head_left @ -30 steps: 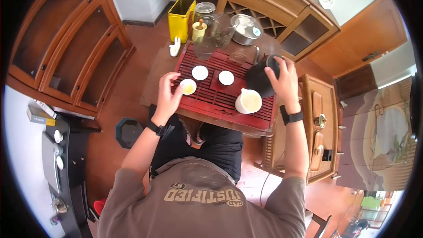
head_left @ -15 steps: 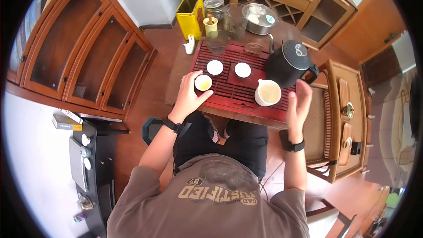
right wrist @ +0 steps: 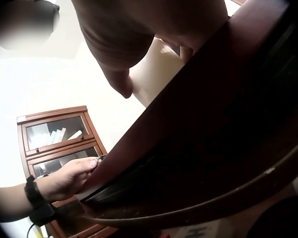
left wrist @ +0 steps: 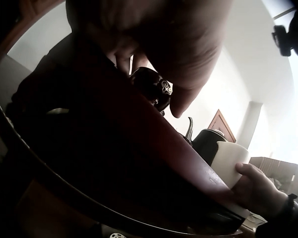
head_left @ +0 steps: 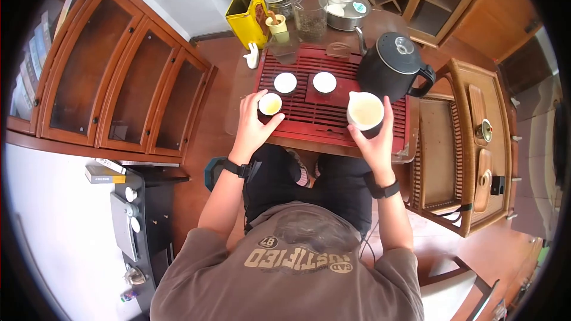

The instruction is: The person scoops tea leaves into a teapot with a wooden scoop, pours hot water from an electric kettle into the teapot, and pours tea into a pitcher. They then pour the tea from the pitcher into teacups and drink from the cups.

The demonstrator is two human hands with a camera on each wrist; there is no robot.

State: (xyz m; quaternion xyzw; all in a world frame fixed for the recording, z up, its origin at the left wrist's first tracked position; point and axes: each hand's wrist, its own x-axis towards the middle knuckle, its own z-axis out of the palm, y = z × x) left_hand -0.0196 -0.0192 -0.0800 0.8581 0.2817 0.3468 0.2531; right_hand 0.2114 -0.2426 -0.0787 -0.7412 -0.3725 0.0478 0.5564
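Note:
My left hand (head_left: pixel 254 129) curls round a small teacup (head_left: pixel 270 104) holding yellow tea, at the left front of a red slatted tea tray (head_left: pixel 315 126). The left wrist view shows the teacup's dark outer side with a pale swirl pattern (left wrist: pixel 165 87), between fingers and thumb. At the tray's right front, my right hand (head_left: pixel 377 145) grips a white spouted pitcher (head_left: pixel 365 110), thumb on its near side and fingers on the right. Two other white cups stand further back, one left (head_left: pixel 285 83) and one in the middle (head_left: pixel 325 82).
Behind the pitcher stands a black kettle (head_left: pixel 389 62), handle to the right. Along the back are a yellow tin (head_left: pixel 246 21), a lidded glass jar (head_left: pixel 279 1), a clear jug of dark leaves (head_left: pixel 310 21) and a steel pot (head_left: pixel 345 15). A wicker cart (head_left: pixel 440 160) is at the right.
My right hand has come off the kettle, moved toward me and left, and taken hold of the pitcher. My left hand has closed in round the teacup. The head view has shifted.

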